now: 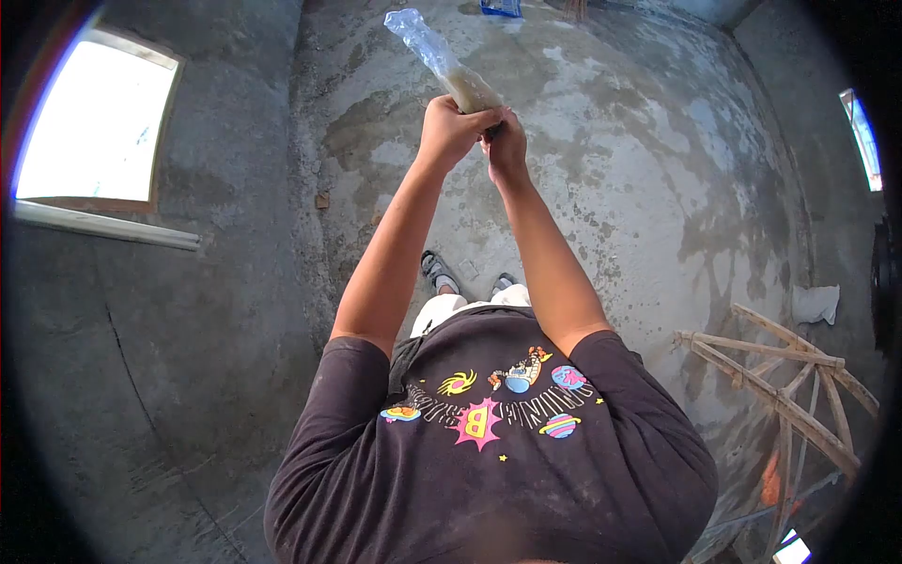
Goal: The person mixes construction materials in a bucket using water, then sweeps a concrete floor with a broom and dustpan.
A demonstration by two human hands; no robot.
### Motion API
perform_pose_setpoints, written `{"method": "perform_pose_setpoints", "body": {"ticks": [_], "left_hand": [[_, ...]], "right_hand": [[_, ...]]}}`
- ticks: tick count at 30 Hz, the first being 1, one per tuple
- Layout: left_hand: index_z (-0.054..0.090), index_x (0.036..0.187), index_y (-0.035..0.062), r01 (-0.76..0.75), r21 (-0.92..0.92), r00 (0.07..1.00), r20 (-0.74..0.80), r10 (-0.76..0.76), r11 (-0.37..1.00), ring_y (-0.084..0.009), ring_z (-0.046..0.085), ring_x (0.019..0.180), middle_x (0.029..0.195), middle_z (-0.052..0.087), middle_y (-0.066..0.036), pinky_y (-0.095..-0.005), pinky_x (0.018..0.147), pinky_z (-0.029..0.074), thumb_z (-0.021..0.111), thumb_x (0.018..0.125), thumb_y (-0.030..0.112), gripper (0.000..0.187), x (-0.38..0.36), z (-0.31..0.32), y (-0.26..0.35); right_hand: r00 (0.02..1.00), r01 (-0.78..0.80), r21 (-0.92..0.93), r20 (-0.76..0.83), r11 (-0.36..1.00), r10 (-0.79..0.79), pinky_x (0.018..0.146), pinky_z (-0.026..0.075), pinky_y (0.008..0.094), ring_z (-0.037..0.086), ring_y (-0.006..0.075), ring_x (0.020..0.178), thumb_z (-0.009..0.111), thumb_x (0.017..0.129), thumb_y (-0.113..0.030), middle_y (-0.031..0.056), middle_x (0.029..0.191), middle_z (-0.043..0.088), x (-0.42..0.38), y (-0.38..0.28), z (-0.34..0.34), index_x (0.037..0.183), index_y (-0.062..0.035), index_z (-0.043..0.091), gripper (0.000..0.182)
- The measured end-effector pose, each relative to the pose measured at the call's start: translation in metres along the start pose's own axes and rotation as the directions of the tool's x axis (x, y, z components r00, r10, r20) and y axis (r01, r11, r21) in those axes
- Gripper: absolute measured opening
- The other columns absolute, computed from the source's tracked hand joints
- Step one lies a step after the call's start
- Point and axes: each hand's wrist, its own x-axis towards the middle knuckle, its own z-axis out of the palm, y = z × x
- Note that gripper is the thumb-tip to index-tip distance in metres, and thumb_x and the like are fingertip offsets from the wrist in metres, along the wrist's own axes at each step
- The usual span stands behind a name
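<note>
A long clear plastic bag [467, 87] with a tan-grey filling in its lower part is held out in front of me, its empty upper end pointing up and to the left. My left hand [448, 132] is wrapped round the bag's filled part. Close against it on the right, my right hand [505, 146] is closed at the bag's lower end. The fingers of both hands meet there and partly hide that end.
A wooden frame [789, 399] stands at the lower right, near a white sack [816, 304]. The left wall has a window opening [99, 117] with a ledge [108, 224]. A blue item [501, 7] lies at the top on the concrete floor [601, 216].
</note>
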Motion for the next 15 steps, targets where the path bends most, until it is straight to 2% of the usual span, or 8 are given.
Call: {"method": "perform_pose_setpoints", "body": {"ticks": [2, 4, 8, 10, 11, 13, 14, 15], "left_hand": [[0.069, 0.079, -0.0046, 0.0, -0.027, 1.0, 0.006, 0.0, 1.0, -0.0121, 0.064, 0.065, 0.074, 0.068, -0.008, -0.0276, 0.059, 0.051, 0.078, 0.071, 0.015, 0.023, -0.001, 0.002, 0.003], [0.069, 0.078, -0.0046, -0.01, -0.006, 0.999, -0.044, 0.009, 1.0, -0.0124, 0.064, 0.065, 0.074, 0.068, -0.008, -0.0279, 0.059, 0.051, 0.078, 0.071, 0.014, 0.022, -0.003, 0.007, 0.007], [0.069, 0.077, -0.0049, -0.008, -0.01, 0.999, -0.036, 0.008, 1.0, -0.0125, 0.064, 0.065, 0.074, 0.068, -0.008, -0.028, 0.06, 0.051, 0.079, 0.072, 0.015, 0.023, 0.0, 0.012, 0.001], [0.069, 0.078, -0.0049, 0.016, -0.056, 1.0, -0.007, -0.016, 0.998, -0.0125, 0.064, 0.065, 0.074, 0.068, -0.008, -0.0281, 0.06, 0.051, 0.079, 0.071, 0.016, 0.024, -0.004, 0.013, 0.006], [0.069, 0.078, -0.0049, 0.018, -0.055, 1.0, -0.008, -0.019, 0.998, -0.0125, 0.064, 0.065, 0.074, 0.068, -0.008, -0.0281, 0.06, 0.051, 0.079, 0.071, 0.016, 0.024, -0.003, 0.015, 0.004], [0.069, 0.078, -0.0048, -0.007, -0.033, 1.0, -0.028, 0.006, 0.999, -0.0122, 0.063, 0.064, 0.073, 0.068, -0.008, -0.0279, 0.058, 0.051, 0.08, 0.07, 0.016, 0.025, 0.001, 0.017, 0.001], [0.069, 0.078, -0.0048, -0.006, -0.033, 1.0, -0.029, 0.005, 0.999, -0.0122, 0.063, 0.064, 0.073, 0.068, -0.008, -0.0279, 0.058, 0.051, 0.08, 0.07, 0.016, 0.025, 0.0, 0.017, 0.002], [0.069, 0.078, -0.0045, 0.013, 0.026, 0.999, -0.047, -0.012, 1.0, -0.0117, 0.063, 0.063, 0.072, 0.068, -0.008, -0.0275, 0.057, 0.05, 0.08, 0.07, 0.016, 0.025, -0.001, 0.017, 0.005]], "right_hand": [[0.999, 0.023, 0.013, -0.039, 1.0, -0.022, 0.045, 0.029, 0.0235, 0.04, 0.0075, 0.051, 0.036, 0.094, -0.033, -0.0018, 0.059, 0.042, 0.005, 0.011, -0.006, 0.079, -0.0094, 0.05, 0.032], [0.973, 0.22, -0.02, -0.062, 0.975, -0.221, 0.054, 0.034, 0.0268, 0.045, 0.0111, 0.06, 0.04, 0.089, -0.031, 0.0009, 0.063, 0.049, 0.006, 0.014, -0.009, 0.07, -0.0052, 0.055, 0.035], [0.955, 0.286, -0.085, -0.054, 0.955, -0.291, 0.054, 0.034, 0.0268, 0.044, 0.0112, 0.059, 0.04, 0.092, -0.032, 0.0011, 0.063, 0.048, 0.006, 0.012, -0.012, 0.067, -0.0039, 0.054, 0.04], [0.923, 0.373, -0.066, -0.071, 0.925, -0.377, 0.052, 0.035, 0.0274, 0.043, 0.0104, 0.057, 0.037, 0.097, -0.04, 0.0016, 0.063, 0.048, -0.001, 0.009, -0.007, 0.07, -0.0032, 0.054, 0.049], [0.924, 0.371, -0.066, -0.071, 0.926, -0.375, 0.052, 0.035, 0.0274, 0.043, 0.0104, 0.057, 0.037, 0.097, -0.04, 0.0016, 0.063, 0.048, 0.001, 0.011, -0.008, 0.07, -0.0032, 0.054, 0.049], [0.964, 0.242, 0.008, -0.114, 0.97, -0.239, 0.049, 0.034, 0.0274, 0.042, 0.0103, 0.054, 0.028, 0.097, -0.056, 0.0017, 0.062, 0.046, 0.011, 0.014, -0.01, 0.079, -0.0041, 0.054, 0.06], [0.964, 0.241, 0.008, -0.114, 0.971, -0.238, 0.049, 0.034, 0.0274, 0.042, 0.0103, 0.054, 0.028, 0.097, -0.056, 0.0017, 0.062, 0.046, 0.011, 0.01, -0.016, 0.079, -0.0041, 0.054, 0.06], [0.998, 0.001, 0.105, 0.062, 0.994, -0.008, 0.048, 0.034, 0.027, 0.042, 0.0104, 0.054, 0.023, 0.094, -0.062, 0.0017, 0.063, 0.046, 0.011, 0.002, -0.028, 0.086, -0.0052, 0.052, 0.065]]}}
